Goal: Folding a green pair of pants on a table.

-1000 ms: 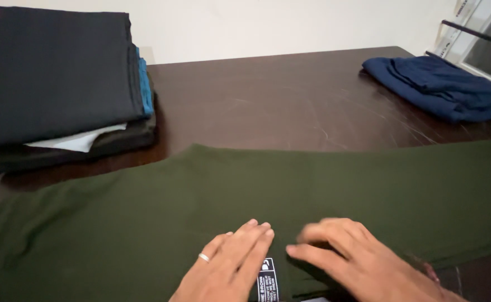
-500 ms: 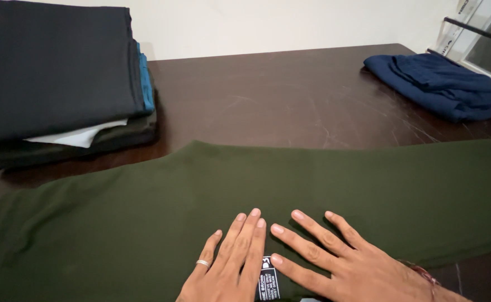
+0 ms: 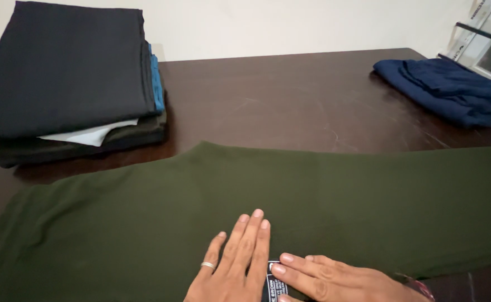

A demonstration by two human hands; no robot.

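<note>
A dark olive-green garment (image 3: 290, 207) lies spread flat across the near half of the dark wooden table (image 3: 290, 95). My left hand (image 3: 234, 263), with a ring on one finger, presses flat on the cloth near the bottom edge, fingers pointing away from me. My right hand (image 3: 335, 279) lies flat beside it, fingers pointing left toward a small black label (image 3: 274, 282) sewn on the garment. The fingertips touch the label's edge. Neither hand grips anything.
A stack of folded clothes (image 3: 66, 78), black on top with blue, white and dark layers beneath, sits at the far left. A folded navy garment (image 3: 452, 89) lies at the far right. A pale wall runs behind the table; a window frame (image 3: 480, 39) shows at the upper right.
My right hand has slid back toward me and lower in view, its fingers drawn together at the label. My left hand has shifted slightly farther onto the cloth.
</note>
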